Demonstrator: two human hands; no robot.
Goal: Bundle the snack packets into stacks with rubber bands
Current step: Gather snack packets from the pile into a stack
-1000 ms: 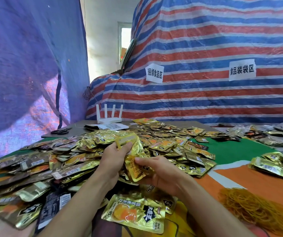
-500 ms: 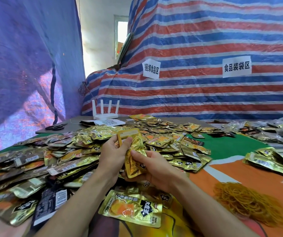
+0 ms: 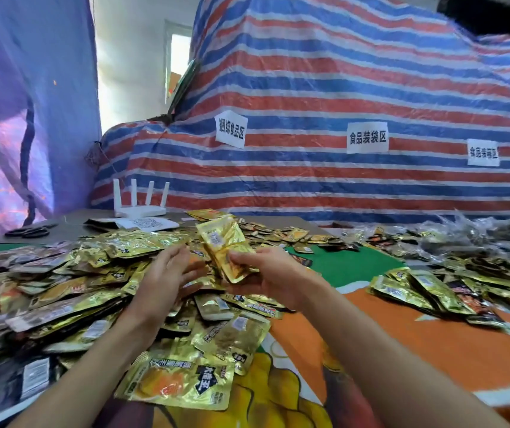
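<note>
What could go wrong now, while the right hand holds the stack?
1. Only the right hand pinches the stack, whose packets sit uneven; glossy foil may slip out.
2. The left hand hovers by the pile, which mixes gold and dark packets; a wrong kind may join.
3. No rubber band is in view, so binding may wait.

- A pile (image 3: 62, 273) of packets is spread over the left half of the table (image 3: 432, 350).
- A stack (image 3: 225, 251) is held above the pile in the right hand (image 3: 272, 273), just right of the left hand (image 3: 167, 273).
- A heap (image 3: 426, 288) is laid at the right, apart from the pile.
- A router (image 3: 139, 208) is set behind the pile, with scissors (image 3: 30, 231) to its left.
- A tarp (image 3: 340, 88) is hung behind the table.
</note>
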